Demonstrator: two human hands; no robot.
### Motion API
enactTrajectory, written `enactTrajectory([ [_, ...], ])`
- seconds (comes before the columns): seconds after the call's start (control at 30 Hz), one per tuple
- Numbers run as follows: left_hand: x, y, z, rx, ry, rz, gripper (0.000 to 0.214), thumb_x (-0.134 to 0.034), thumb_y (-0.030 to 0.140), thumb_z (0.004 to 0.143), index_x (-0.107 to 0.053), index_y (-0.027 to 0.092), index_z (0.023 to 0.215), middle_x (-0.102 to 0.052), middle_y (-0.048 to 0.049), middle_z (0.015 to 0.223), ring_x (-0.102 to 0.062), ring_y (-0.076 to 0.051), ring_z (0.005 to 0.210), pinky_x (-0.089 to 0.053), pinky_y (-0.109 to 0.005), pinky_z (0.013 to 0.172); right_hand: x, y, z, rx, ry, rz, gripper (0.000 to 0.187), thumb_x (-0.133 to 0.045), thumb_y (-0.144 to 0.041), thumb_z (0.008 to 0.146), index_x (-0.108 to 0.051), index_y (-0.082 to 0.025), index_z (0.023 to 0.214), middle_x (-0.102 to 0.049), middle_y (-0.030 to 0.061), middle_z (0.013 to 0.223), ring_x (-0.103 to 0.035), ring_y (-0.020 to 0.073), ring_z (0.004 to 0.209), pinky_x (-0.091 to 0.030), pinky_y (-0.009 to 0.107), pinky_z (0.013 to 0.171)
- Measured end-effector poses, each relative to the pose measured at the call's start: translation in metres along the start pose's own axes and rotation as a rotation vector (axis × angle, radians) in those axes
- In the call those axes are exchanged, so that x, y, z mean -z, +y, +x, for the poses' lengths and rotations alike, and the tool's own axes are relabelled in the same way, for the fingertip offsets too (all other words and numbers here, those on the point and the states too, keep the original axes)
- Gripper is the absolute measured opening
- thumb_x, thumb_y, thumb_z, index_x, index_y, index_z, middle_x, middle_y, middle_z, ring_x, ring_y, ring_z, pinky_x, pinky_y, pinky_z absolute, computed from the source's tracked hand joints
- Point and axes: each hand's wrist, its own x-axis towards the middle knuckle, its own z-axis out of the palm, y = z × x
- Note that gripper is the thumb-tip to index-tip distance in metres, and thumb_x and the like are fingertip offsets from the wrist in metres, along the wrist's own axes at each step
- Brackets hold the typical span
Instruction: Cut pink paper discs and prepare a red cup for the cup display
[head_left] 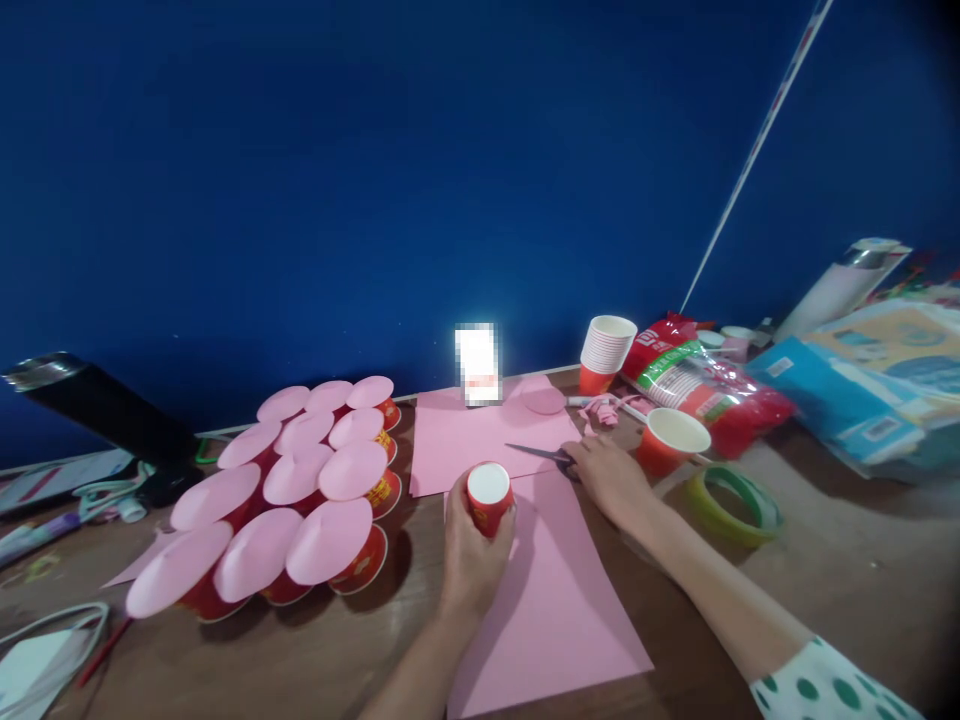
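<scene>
My left hand (pixel 476 555) is wrapped around a red paper cup (pixel 491 512), which stands upside down with its white base facing up. Beneath the cup lies a sheet of pink paper (pixel 547 610), and a second pink sheet (pixel 465 450) is behind it. A pair of scissors (pixel 534 452) points left over the paper, its handle under the fingers of my right hand (pixel 604 475), which are closed around it. To the left stand several upturned red cups (pixel 364 560) topped with shallow pink paper cones (pixel 330 540).
Right of my right hand are an open paper cup (pixel 675 435), a roll of tape (pixel 735 505), a cup stack (pixel 606 350) and a red plastic pack (pixel 697 385). A glowing phone-like screen (pixel 478 360) leans by the blue wall. A black flask (pixel 105 420) tilts at far left.
</scene>
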Motion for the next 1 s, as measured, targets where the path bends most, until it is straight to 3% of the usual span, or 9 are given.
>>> enactTrajectory([
  [0.17, 0.001, 0.001, 0.0, 0.026, -0.021, 0.001, 0.06, -0.068, 0.033, 0.076, -0.047, 0.017, 0.13, -0.059, -0.0143, 0.124, -0.057, -0.029, 0.115, -0.044, -0.047, 0.1, 0.006, -0.001, -0.002, -0.078, 0.009, -0.045, 0.029, -0.045, -0.02, 0.096, -0.058, -0.021, 0.121, -0.066, 0.0128, 0.114, -0.056, 0.0277, 0.11, -0.045, 0.029, 0.076],
  [0.37, 0.0, 0.001, 0.001, 0.045, -0.002, 0.026, 0.062, -0.07, 0.039, 0.074, -0.048, 0.017, 0.128, -0.059, -0.0148, 0.124, -0.058, -0.03, 0.114, -0.046, -0.048, 0.098, 0.018, -0.003, -0.009, -0.147, -0.041, -0.053, 0.019, -0.05, -0.022, 0.093, -0.066, -0.019, 0.103, -0.07, 0.0142, 0.107, -0.064, 0.0276, 0.098, -0.046, 0.029, 0.067],
  [0.53, 0.0, 0.006, 0.0, 0.07, -0.004, 0.014, 0.061, -0.068, 0.04, 0.076, -0.048, 0.017, 0.129, -0.058, -0.0158, 0.124, -0.06, -0.03, 0.112, -0.046, -0.051, 0.099, 0.073, 0.017, -0.007, -0.095, -0.04, -0.022, 0.022, -0.049, -0.031, 0.095, -0.067, -0.024, 0.105, -0.071, 0.0091, 0.104, -0.067, 0.025, 0.093, -0.045, 0.029, 0.07],
  [0.63, 0.001, 0.009, -0.001, 0.08, 0.001, -0.001, 0.06, -0.067, 0.04, 0.076, -0.048, 0.019, 0.129, -0.059, -0.0155, 0.123, -0.061, -0.031, 0.11, -0.046, -0.053, 0.099, 0.115, 0.056, 0.015, -0.149, -0.011, -0.042, 0.031, -0.04, -0.034, 0.098, -0.067, -0.022, 0.109, -0.072, 0.0111, 0.099, -0.067, 0.0271, 0.088, -0.044, 0.033, 0.072],
  [0.73, 0.001, 0.007, -0.001, 0.086, -0.006, 0.006, 0.063, -0.068, 0.041, 0.076, -0.046, 0.02, 0.131, -0.061, -0.0148, 0.122, -0.061, -0.031, 0.11, -0.046, -0.054, 0.099, 0.138, 0.098, 0.045, -0.175, -0.062, -0.064, 0.026, -0.047, -0.026, 0.094, -0.07, -0.017, 0.1, -0.071, 0.015, 0.102, -0.066, 0.0305, 0.093, -0.043, 0.035, 0.074],
  [0.8, 0.001, 0.004, 0.0, 0.074, -0.014, 0.004, 0.067, -0.07, 0.042, 0.074, -0.045, 0.017, 0.132, -0.061, -0.0158, 0.122, -0.06, -0.032, 0.112, -0.046, -0.053, 0.098, 0.137, 0.119, 0.062, -0.15, -0.168, -0.041, 0.019, -0.054, -0.017, 0.089, -0.072, -0.017, 0.092, -0.072, 0.0116, 0.101, -0.066, 0.0271, 0.093, -0.044, 0.032, 0.074],
  [0.9, 0.0, 0.0, 0.002, 0.12, 0.002, 0.012, 0.072, -0.072, 0.044, 0.071, -0.046, 0.015, 0.132, -0.062, -0.0162, 0.119, -0.062, -0.032, 0.109, -0.048, -0.052, 0.096, 0.117, 0.136, 0.075, -0.136, -0.376, 0.023, 0.011, -0.063, -0.012, 0.083, -0.074, -0.016, 0.084, -0.073, 0.0051, 0.087, -0.068, 0.0206, 0.082, -0.047, 0.027, 0.069],
  [0.97, 0.0, -0.002, 0.002, 0.129, 0.005, 0.013, 0.074, -0.073, 0.044, 0.07, -0.046, 0.016, 0.133, -0.063, -0.0155, 0.119, -0.062, -0.032, 0.109, -0.047, -0.052, 0.097, 0.1, 0.142, 0.077, -0.149, -0.476, 0.043, 0.009, -0.067, -0.019, 0.085, -0.072, -0.013, 0.09, -0.072, 0.0047, 0.09, -0.068, 0.0205, 0.084, -0.052, 0.03, 0.073],
  [1.0, -0.001, -0.003, 0.003, 0.126, 0.012, 0.012, 0.073, -0.073, 0.044, 0.07, -0.046, 0.016, 0.132, -0.063, -0.0153, 0.119, -0.062, -0.032, 0.109, -0.047, -0.052, 0.097, 0.092, 0.144, 0.077, -0.16, -0.51, 0.051, 0.017, -0.066, -0.026, 0.089, -0.069, -0.013, 0.099, -0.07, 0.0052, 0.099, -0.067, 0.0207, 0.089, -0.054, 0.033, 0.077],
])
